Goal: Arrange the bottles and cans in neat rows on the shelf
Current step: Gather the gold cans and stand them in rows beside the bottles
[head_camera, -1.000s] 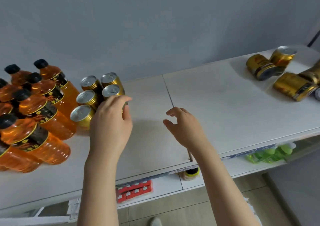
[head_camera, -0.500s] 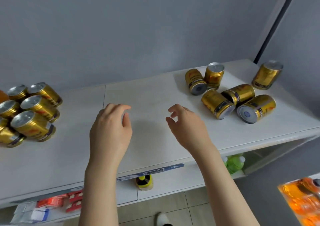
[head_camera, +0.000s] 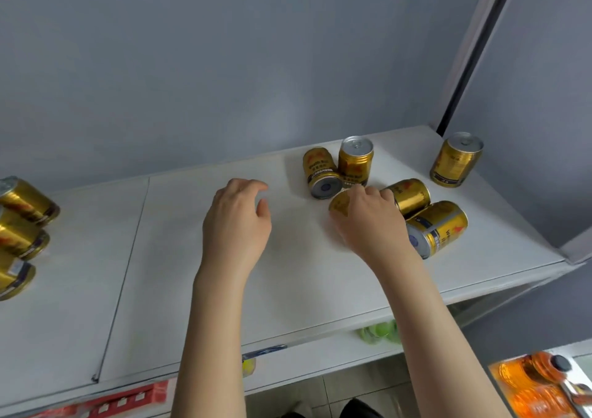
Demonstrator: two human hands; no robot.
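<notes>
White shelf board (head_camera: 288, 283) | right hand (head_camera: 371, 225): fingers curled over 1 toppled gold metal can (head_camera: 340, 204) | left hand (head_camera: 235, 225): fingers loosely curled, holding nothing

Soft even light, faint shadows, wide-angle bending, blurred edges.

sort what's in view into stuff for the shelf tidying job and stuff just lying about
Job: loose gold cans; can the right hand grips; left hand; grouped cans at left; orange bottles, lower right; shelf.
Lying about: green items below the shelf; red label strip.
</notes>
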